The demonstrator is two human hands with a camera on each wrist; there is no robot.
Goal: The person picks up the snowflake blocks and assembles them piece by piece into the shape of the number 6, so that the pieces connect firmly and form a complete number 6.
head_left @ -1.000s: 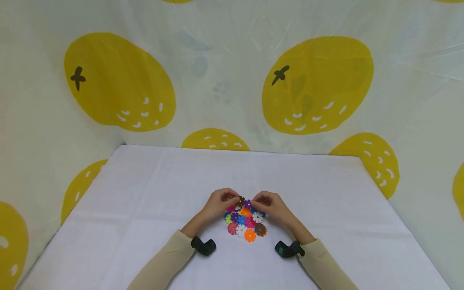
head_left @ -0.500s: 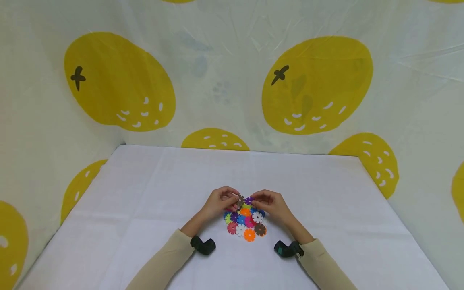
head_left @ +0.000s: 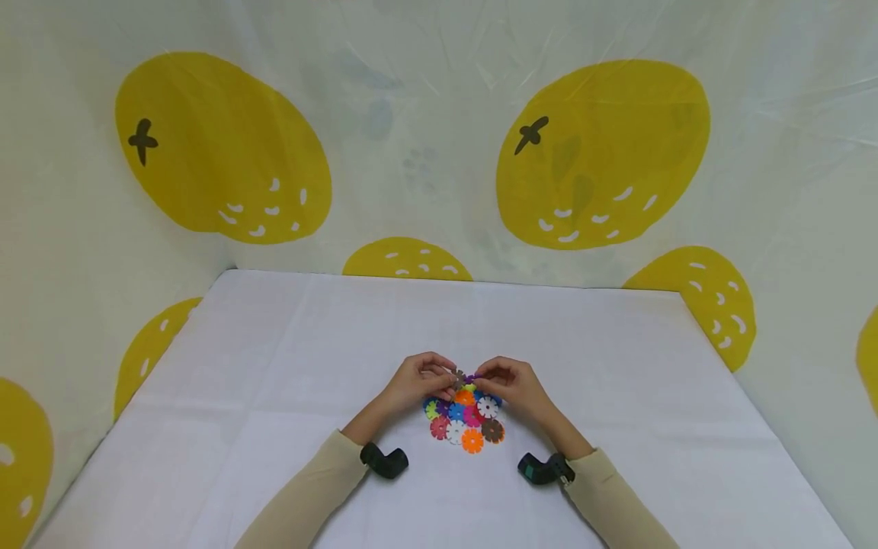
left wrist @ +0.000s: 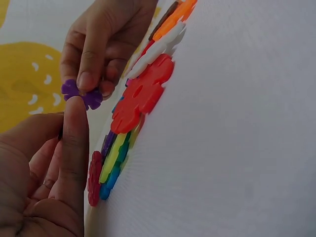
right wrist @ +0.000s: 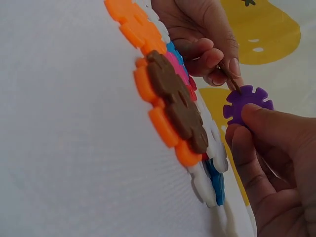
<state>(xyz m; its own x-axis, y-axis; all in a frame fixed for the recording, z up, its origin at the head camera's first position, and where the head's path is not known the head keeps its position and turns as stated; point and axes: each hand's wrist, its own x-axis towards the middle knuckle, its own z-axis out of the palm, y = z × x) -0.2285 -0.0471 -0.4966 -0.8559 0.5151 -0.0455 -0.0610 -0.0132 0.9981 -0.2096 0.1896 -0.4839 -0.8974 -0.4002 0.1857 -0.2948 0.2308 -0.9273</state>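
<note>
Over the far side of a small pile of interlocking discs, my two hands meet. The left hand (head_left: 416, 383) pinches a brown notched disc (head_left: 459, 378) between thumb and fingers; it shows as a thin edge in the right wrist view. Between thumb and forefinger, the right hand (head_left: 513, 386) holds a purple notched disc (right wrist: 242, 101). In the right wrist view the brown disc's edge stands at a slot in the purple one, crosswise to it. Below the hands lie flower-shaped discs, among them an orange disc (head_left: 472, 441), a second brown disc (head_left: 492, 431) and a red disc (left wrist: 140, 94).
The discs overlap one another on a white-covered table (head_left: 309, 328). A black wrist device (head_left: 384, 460) sits at the left sleeve, and a similar device (head_left: 545, 469) at the right. Behind the table hangs a pale curtain (head_left: 411, 168) with yellow fruit prints.
The brown and purple discs have come up slightly from the pile and tilted, the purple one now showing narrower. The hands have drawn slightly closer together.
</note>
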